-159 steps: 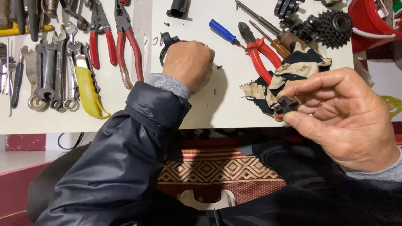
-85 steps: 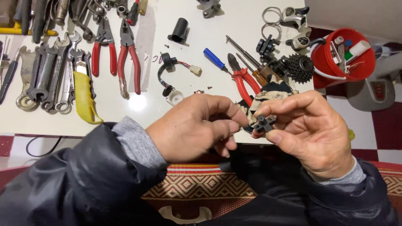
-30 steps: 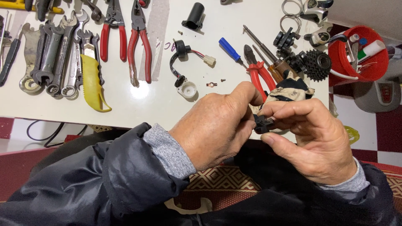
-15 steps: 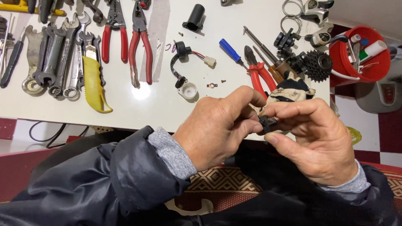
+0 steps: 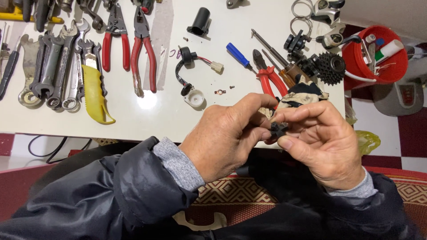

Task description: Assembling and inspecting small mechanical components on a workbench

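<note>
The small black part (image 5: 279, 129) is mostly hidden by fingertips; its shape and long axis cannot be determined. The left hand (image 5: 227, 140) and right hand (image 5: 324, 142) both pinch it at the counter (image 5: 169, 115) edge, 6 o'clock from the red pliers (image 5: 271, 80).

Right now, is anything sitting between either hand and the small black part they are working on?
Nothing visible. The left hand and right hand both pinch the small black part directly with bare fingertips, just in front of the table edge. The rag lies behind it on the table, not between.

Small black part (image 5: 279, 129) — pinched btwn fingertips, above lap.
</note>
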